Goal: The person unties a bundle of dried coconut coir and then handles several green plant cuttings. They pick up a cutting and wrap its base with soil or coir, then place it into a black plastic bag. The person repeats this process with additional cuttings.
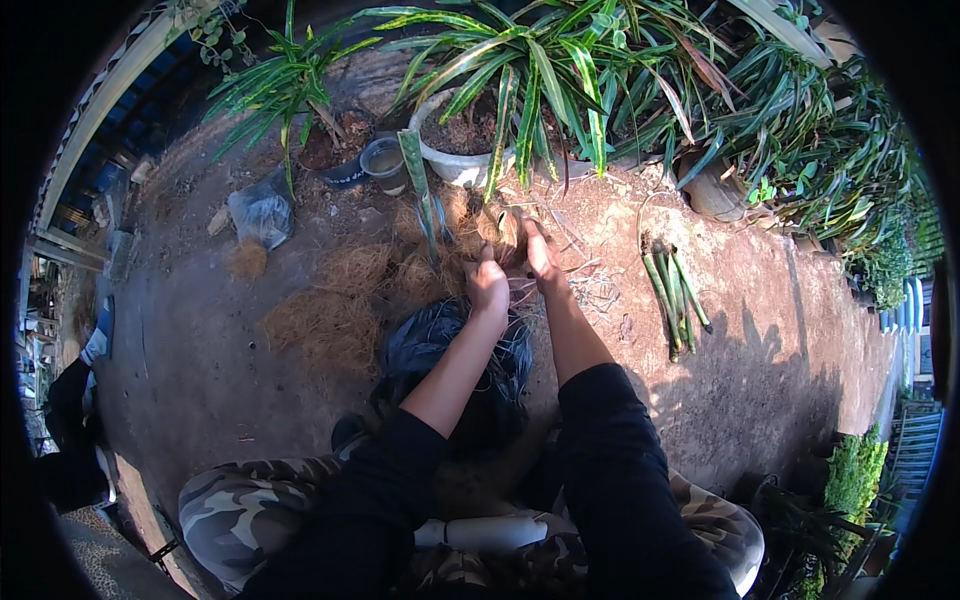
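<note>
My left hand [489,285] and my right hand [543,253] are cupped around a brown bundle of coconut fibre [495,227]. The left presses its near side with the thumb up; the right wraps its right side. A pale green leaf edge [503,222] shows at the bundle's top, though its lower part is hidden. Just left stands an upright snake plant leaf [414,169], its base among loose coconut fibre [322,322]. Under my forearms lies a black plastic bag [420,341]. Thin plastic strips [596,292] lie tangled right of my right wrist.
Several cylindrical green cuttings [675,307] lie on the dirt ground [750,375] to the right. Beyond my hands stand a large pale pot [465,171], a dark water container [384,161] and a smaller plant pot [341,176]. A clear plastic bag [261,214] sits at left.
</note>
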Tool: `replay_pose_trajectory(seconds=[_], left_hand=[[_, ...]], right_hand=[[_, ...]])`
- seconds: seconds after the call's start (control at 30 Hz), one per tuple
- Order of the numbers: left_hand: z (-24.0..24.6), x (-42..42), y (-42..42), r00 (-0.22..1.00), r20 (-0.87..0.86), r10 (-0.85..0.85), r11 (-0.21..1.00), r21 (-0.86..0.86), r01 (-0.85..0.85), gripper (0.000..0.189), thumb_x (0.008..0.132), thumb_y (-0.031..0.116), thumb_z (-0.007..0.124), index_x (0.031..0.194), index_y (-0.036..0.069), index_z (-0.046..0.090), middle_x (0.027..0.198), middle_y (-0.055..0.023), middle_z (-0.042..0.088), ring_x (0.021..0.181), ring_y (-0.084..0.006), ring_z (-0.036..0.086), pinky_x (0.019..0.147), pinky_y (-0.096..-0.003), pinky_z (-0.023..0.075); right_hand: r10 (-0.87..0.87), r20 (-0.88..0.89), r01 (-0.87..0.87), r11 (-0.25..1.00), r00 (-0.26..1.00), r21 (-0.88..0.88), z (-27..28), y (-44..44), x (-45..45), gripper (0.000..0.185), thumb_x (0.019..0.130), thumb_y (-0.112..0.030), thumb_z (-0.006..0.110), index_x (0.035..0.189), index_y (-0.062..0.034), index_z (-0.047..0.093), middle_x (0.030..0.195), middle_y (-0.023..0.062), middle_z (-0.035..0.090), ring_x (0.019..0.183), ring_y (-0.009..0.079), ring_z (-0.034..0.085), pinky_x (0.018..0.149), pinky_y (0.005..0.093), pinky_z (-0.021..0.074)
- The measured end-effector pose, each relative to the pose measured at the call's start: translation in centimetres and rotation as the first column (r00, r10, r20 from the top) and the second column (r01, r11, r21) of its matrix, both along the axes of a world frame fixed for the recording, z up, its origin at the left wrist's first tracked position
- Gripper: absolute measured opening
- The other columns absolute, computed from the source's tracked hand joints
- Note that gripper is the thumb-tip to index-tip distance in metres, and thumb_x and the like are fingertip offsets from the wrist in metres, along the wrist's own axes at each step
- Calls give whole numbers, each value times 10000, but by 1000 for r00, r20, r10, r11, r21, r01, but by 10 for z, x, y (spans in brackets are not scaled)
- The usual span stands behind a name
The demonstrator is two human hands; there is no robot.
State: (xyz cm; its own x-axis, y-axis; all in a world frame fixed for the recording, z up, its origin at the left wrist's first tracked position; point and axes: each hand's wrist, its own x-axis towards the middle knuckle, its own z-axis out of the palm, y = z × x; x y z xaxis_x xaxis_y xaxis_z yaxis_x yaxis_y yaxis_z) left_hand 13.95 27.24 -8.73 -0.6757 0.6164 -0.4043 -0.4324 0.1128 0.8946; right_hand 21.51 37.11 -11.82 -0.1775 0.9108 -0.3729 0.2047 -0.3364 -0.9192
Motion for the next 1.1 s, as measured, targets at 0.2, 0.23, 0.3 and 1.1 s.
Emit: replay_pose_trajectory(seconds=[0.2,0.23,0.3,1.1], left_hand=[[25,-24,-22,945,123,-303,944,-97,315,471,926,345,485,1273,27,515,1186,-170,614,998,-248,626,834,-348,495],[34,-31,-30,889,245,-388,897,-121,425,482,928,355,472,1282,30,503,1168,-187,622,976,-257,642,815,-354,509],[51,-44,-39,856,146,-496,842,-159,515,472,920,353,471,1175,-39,540,957,-167,690,804,-259,680,706,-347,532],[78,-132,-132,788,-174,-590,792,-316,523,274,925,305,575,1037,60,625,920,-38,673,726,-104,606,646,-257,474]], right_hand=[[-148,442,70,980,885,187,40,-15,18,530,898,-364,561,1236,44,555,1216,215,606,1177,326,546,1002,350,407],[-83,471,-23,976,878,215,49,-20,24,486,887,-332,563,1209,31,574,1169,209,628,1131,320,574,974,351,427],[27,547,-201,944,837,260,64,-32,39,401,864,-266,567,1155,6,613,1075,195,672,1038,307,629,919,354,466],[380,687,-679,699,619,225,61,-73,93,230,792,-212,693,946,-44,719,815,149,697,658,188,634,637,317,527]])
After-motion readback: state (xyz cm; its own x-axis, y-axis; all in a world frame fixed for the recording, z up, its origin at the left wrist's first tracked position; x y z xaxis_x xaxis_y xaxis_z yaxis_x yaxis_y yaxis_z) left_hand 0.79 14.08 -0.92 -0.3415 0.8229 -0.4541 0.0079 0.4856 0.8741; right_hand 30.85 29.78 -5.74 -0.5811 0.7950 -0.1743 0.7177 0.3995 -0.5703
